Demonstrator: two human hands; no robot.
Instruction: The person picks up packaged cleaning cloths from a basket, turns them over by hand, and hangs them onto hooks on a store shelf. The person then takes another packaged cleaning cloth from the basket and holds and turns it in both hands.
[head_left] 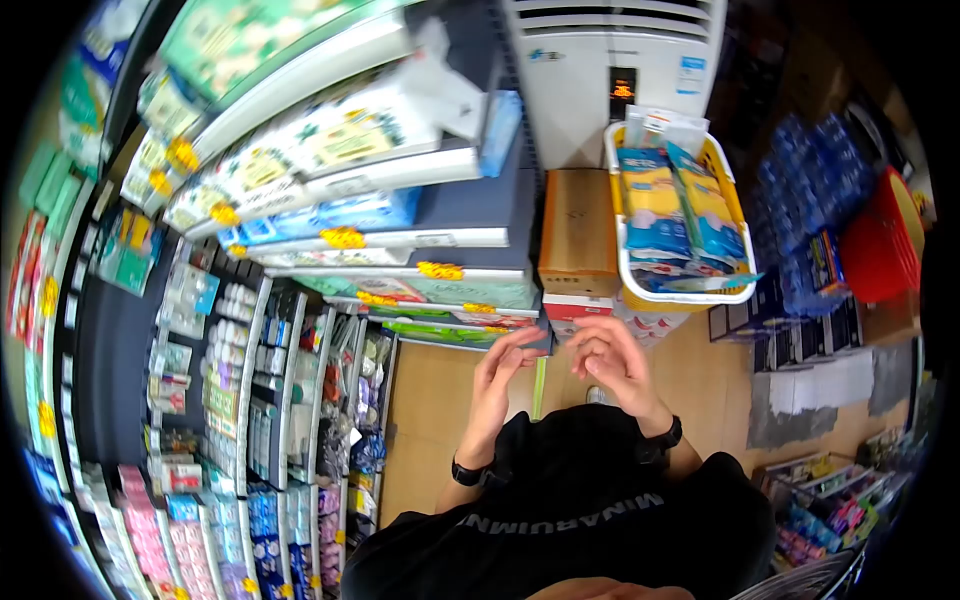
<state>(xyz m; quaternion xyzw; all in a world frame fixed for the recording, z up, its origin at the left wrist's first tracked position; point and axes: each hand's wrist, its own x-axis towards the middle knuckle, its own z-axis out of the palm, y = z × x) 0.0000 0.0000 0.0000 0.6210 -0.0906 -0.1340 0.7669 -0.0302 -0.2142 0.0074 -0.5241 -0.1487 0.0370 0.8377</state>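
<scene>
My left hand (505, 368) is raised in front of my chest, fingers loosely curved and apart, holding nothing. Beside it, my right hand (612, 362) is also raised with its fingers spread and bent, and nothing shows in it. The two hands do not touch. Just beyond my right hand stands a yellow basket with a white rim (624, 272), filled with blue-and-yellow packs (655, 205). A brown cardboard box (578, 225) is to the left of the basket. Ahead of my left hand are the lower shelves (490, 240) with packaged goods.
Shelves with white tissue packs (350, 140) rise at the front left. More racks (225, 350) line the left side. A white air conditioner (570, 90) stands behind the basket. At the right are blue-wrapped bottle packs (810, 165) and a red bucket (880, 245).
</scene>
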